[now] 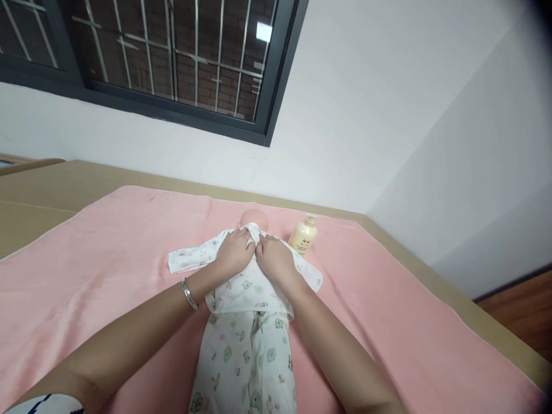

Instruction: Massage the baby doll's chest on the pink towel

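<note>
A doll (254, 218) lies on its back on a pink blanket (142, 230), its head toward the wall. It wears a white printed top (250, 290) with both sleeves spread sideways, and matching trousers (241, 356). My left hand (235, 251) grips the top's collar just below the head, fingers bent together. Beside it, my right hand (273, 256) pinches the other side of the collar. The two hands nearly touch at the chest. Most fingertips are hidden in the cloth.
A pale yellow bottle (303, 236) stands on the blanket right of the doll's head. Behind the tan surface edge (207, 190) rises a white wall (345, 115) with a dark-framed, barred window (181, 57). Brown wood (524, 305) shows at the far right.
</note>
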Motion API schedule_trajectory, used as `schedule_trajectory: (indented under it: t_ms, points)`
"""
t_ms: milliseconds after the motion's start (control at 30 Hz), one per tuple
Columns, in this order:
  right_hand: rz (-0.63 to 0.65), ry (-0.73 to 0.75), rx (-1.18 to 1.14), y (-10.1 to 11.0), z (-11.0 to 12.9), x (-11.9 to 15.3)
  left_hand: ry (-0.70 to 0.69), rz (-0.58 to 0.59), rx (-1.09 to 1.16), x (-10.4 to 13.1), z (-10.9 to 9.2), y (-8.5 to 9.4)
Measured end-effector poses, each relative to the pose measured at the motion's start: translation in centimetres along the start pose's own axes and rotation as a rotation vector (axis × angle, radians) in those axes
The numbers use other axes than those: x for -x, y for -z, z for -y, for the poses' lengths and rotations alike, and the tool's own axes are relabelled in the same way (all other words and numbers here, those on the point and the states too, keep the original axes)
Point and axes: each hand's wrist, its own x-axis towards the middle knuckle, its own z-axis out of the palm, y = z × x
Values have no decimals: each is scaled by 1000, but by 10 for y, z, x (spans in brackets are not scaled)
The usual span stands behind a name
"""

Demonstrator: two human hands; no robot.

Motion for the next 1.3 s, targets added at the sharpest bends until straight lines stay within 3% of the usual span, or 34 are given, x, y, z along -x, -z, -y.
schedule_trajectory:
  t_ms: [100,233,300,367,467,567,700,800,967,1067,1133,1300]
  points:
    - [60,-80,5,12,0,1,68,-69,5,1,6,-8]
    - [155,-210,-84,31,-18,-9,90,-178,49,8,9,-21]
    - [143,-226,-147,34,-25,-14,90,-212,76,10,11,-24]
    - [17,-183,-196,31,-24,-14,88,-230,95,11,13,-25]
    - [-148,4,-212,12,-15,-10,105,-271,115,14,14,-24]
    - [-103,157,-187,-8,-4,-6,112,-344,147,16,13,-24]
    - [-146,152,-212,-14,2,-3,83,-393,198,18,15,-27]
    - [-228,158,-219,-10,5,-1,53,-394,222,17,16,-30]
    - [-106,147,-206,-13,7,1,74,-429,337,17,17,-30]
    - [-162,89,-238,-15,4,0,108,-429,356,16,16,-29]
    - [-189,115,-249,-15,3,0,98,-369,312,13,15,-28]
    - [-81,209,-199,0,-7,-5,71,-193,143,11,8,-20]
